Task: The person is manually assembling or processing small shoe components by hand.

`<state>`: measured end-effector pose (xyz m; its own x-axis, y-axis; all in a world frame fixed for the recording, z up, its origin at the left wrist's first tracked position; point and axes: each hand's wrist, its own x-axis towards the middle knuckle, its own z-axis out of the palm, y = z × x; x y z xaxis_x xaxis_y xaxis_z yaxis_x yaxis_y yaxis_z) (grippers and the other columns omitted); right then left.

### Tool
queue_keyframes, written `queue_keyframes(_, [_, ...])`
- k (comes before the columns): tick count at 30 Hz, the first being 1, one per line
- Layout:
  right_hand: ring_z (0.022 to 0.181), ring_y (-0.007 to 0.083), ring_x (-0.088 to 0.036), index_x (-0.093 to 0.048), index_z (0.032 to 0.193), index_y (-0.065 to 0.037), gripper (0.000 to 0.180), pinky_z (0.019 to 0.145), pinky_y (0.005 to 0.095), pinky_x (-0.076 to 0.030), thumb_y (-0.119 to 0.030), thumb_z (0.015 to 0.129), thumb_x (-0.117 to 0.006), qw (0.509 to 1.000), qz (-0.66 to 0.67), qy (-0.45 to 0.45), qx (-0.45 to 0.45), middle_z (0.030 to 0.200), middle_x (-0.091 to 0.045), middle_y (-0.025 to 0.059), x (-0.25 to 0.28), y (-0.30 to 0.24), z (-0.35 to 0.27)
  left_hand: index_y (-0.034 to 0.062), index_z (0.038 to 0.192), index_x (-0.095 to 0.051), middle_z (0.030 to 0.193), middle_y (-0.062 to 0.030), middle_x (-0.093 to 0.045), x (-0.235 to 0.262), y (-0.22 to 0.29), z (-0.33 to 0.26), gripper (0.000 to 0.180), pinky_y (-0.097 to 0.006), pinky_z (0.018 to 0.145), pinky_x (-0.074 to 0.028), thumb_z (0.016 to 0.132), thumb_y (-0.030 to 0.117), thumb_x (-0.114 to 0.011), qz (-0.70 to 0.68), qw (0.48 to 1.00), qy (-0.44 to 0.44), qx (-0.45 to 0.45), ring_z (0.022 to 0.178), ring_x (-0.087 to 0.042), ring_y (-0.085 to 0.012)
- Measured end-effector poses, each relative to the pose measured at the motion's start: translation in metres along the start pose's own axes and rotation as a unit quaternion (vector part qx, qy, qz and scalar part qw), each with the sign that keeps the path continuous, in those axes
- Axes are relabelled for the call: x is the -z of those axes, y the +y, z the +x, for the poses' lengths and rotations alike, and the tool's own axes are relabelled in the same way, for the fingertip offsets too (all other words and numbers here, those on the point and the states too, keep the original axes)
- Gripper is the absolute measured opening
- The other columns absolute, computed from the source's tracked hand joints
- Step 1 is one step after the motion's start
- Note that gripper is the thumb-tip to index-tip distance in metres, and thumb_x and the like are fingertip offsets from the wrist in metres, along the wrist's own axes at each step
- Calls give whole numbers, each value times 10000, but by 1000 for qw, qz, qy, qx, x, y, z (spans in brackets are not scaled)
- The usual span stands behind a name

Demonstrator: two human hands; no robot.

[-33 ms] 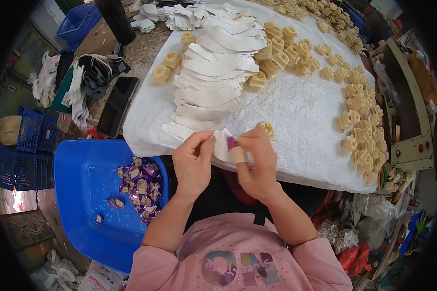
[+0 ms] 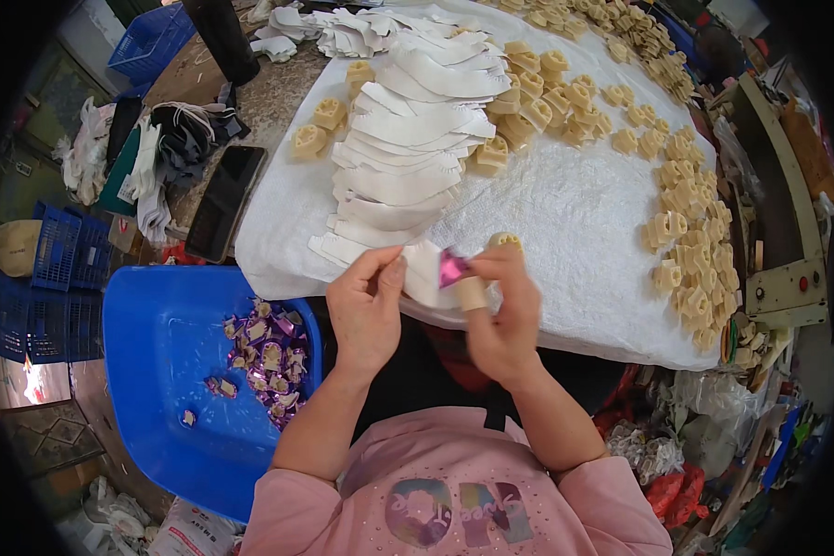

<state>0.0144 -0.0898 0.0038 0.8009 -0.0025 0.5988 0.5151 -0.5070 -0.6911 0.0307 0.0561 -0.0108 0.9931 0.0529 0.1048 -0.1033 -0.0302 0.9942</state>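
Observation:
My left hand (image 2: 366,320) pinches the edge of a curved white sheet piece (image 2: 423,274) between thumb and fingers at the near edge of the table. Against the other side of that piece is a shiny purple foil-like piece (image 2: 452,268), gripped by the fingers of my right hand (image 2: 505,324). A tan wrap (image 2: 471,294) covers one right-hand digit; this hand is slightly blurred. Just beyond it lies a single cream moulded piece (image 2: 506,240), partly hidden. A long overlapping row of similar white pieces (image 2: 408,130) stretches away from my left hand.
White cloth (image 2: 574,222) covers the table, with cream moulded pieces (image 2: 690,250) along its right side and far end. At lower left a blue tub (image 2: 171,371) holds purple-and-cream pieces (image 2: 271,361). A phone (image 2: 224,204) and dark cylinder (image 2: 218,37) lie beyond the tub.
My right hand has shifted slightly to the right, and more of the purple piece now shows. My left hand keeps its hold on the white piece, nearly unmoved.

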Motion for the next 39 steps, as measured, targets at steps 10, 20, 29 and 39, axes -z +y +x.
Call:
queue_keyframes(10, [769, 108, -454, -504, 892, -6, 60, 737, 258, -369, -37, 843, -489, 904, 272, 291, -156, 856, -526, 60, 57, 8, -11, -12, 954, -660, 728, -82, -636, 12, -7, 30, 121, -251, 603, -453, 863, 43, -601, 162, 984, 37, -67, 626, -547, -110])
queue_keyframes(20, [759, 111, -440, -501, 889, 1, 62, 724, 242, -360, -13, 835, -473, 949, 166, 208, -170, 840, -505, 55, 79, 6, -19, 48, 1109, -599, 972, -130, -563, 43, -24, 57, 368, -375, 793, -442, 758, -58, -614, 430, 842, 49, -323, 897, -550, -296])
queue_keyframes(29, [813, 253, -468, -549, 913, -22, 183, 722, 335, -378, 9, 737, -592, 995, 26, 75, -65, 883, -517, 130, 58, -5, -12, -11, 1193, -553, 1000, -167, -542, -5, 6, 8, 540, -407, 788, -451, 696, 129, -713, 306, 877, -68, -364, 876, -544, -328])
queue_keyframes(39, [898, 323, -539, -611, 978, -37, 303, 801, 400, -423, 12, 680, -630, 997, -23, -60, -45, 954, -585, 124, 72, 22, 0, -29, 1209, -546, 884, -118, -544, -43, -2, -9, 336, -268, 626, -453, 882, 10, -480, 90, 971, -136, -177, 724, -539, -207])
